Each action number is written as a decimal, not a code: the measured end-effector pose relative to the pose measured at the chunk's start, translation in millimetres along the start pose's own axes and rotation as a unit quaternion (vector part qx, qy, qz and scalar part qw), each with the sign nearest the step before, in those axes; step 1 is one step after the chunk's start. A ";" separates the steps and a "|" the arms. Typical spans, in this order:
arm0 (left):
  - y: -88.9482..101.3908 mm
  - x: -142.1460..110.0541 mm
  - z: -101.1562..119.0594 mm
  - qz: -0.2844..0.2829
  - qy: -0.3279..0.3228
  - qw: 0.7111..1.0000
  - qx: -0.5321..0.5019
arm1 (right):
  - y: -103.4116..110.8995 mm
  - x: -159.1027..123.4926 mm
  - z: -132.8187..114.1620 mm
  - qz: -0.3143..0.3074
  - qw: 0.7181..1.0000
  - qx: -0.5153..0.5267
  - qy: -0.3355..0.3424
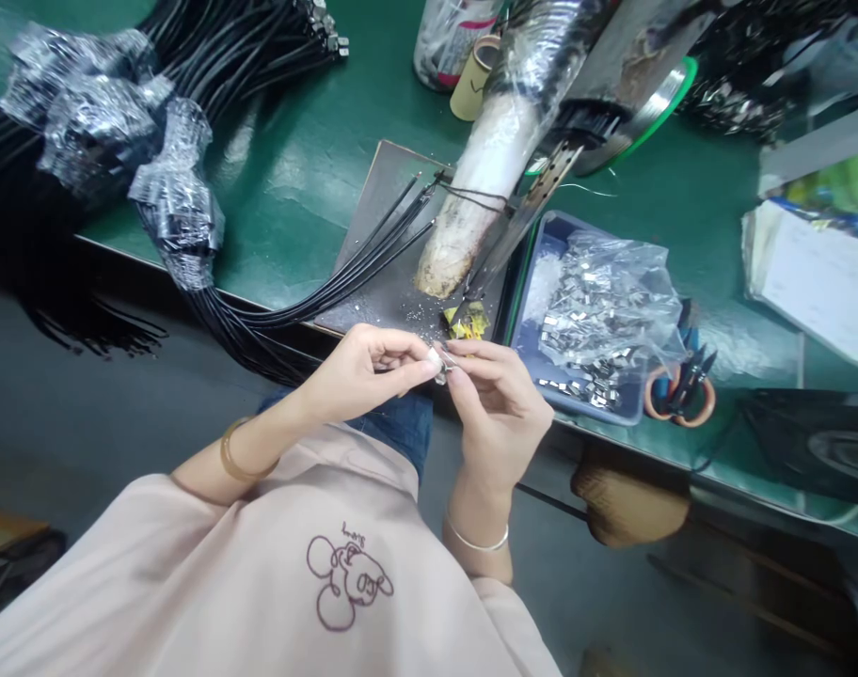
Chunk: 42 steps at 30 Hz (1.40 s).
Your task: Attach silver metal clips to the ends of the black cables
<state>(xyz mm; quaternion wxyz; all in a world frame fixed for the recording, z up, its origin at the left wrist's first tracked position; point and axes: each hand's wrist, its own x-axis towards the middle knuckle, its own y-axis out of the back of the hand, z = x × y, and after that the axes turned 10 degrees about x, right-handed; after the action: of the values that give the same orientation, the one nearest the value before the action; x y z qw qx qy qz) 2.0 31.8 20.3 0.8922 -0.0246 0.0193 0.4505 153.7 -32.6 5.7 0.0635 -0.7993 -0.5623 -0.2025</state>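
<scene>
In front of my body, close to the table's front edge, the fingertips of both hands meet. My left hand (376, 371) is closed in a pinch on a small silvery piece (441, 378), too small to name exactly. From the other side, the thumb and fingers of my right hand (496, 400) pinch at the same piece. Just beyond the fingertips lies a crumpled yellow scrap (469, 322) on a dark board (393, 202). Several black cables (294, 306) reach over that board, left of my hands.
Right of my hands, a blue tray (524, 353) holds small metal parts in a plastic bag (612, 291). Orange-handled scissors (704, 404) lie beside it. A soldering iron (520, 221) and a wrapped white tube (464, 207) slant over the board. Wrapped cable bundles (179, 197) fill the left.
</scene>
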 end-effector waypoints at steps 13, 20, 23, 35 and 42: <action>4.2 -2.0 1.1 -0.039 0.024 0.999 0.008 | 5.2 0.8 1.1 -0.038 0.999 0.012 0.008; 6.3 -2.3 -0.9 -0.047 0.038 0.998 -0.014 | 6.7 1.9 0.1 -0.068 0.996 0.055 -0.023; 4.5 -2.5 -4.7 -0.027 0.040 0.999 -0.005 | 6.7 2.1 2.5 -0.088 0.990 0.092 -0.062; -4.4 1.1 4.2 0.023 0.030 0.999 0.034 | 0.7 -6.9 -2.8 0.047 0.994 -0.038 0.091; -4.9 1.0 2.0 0.037 0.033 0.998 0.030 | 1.8 -8.3 4.6 0.076 0.985 -0.044 0.151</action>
<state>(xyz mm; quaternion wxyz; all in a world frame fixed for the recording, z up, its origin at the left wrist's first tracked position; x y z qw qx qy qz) 6.6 29.8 22.3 0.8743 -0.0118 0.0628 0.4811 154.1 -39.0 -1.5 0.1276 -0.8017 -0.4745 -0.3403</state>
